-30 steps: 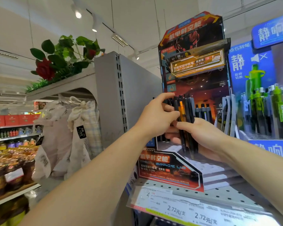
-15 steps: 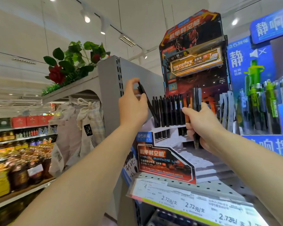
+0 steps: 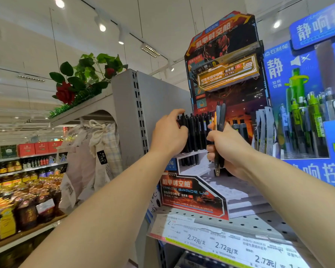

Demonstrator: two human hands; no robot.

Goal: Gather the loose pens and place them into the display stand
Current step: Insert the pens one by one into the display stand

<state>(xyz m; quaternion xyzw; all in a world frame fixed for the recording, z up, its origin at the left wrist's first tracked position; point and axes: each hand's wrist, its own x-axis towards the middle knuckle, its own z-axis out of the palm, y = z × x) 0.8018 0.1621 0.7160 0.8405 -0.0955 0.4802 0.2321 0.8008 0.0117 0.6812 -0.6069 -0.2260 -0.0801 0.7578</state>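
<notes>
- Far left, bottles of cooking oil (image 3: 25,209) fill a low shelf, and cloth bags (image 3: 97,151) hang under artificial roses (image 3: 66,93).
- The left hand (image 3: 169,136) curls its fingers round the tops of the black pens (image 3: 195,132) standing in the top row of the display stand (image 3: 191,196).
- Just right, the right hand (image 3: 227,149) grips a bundle of loose pens (image 3: 219,122) upright, near that row.
- Far right, green pens (image 3: 313,120) stand in a blue display.
</notes>
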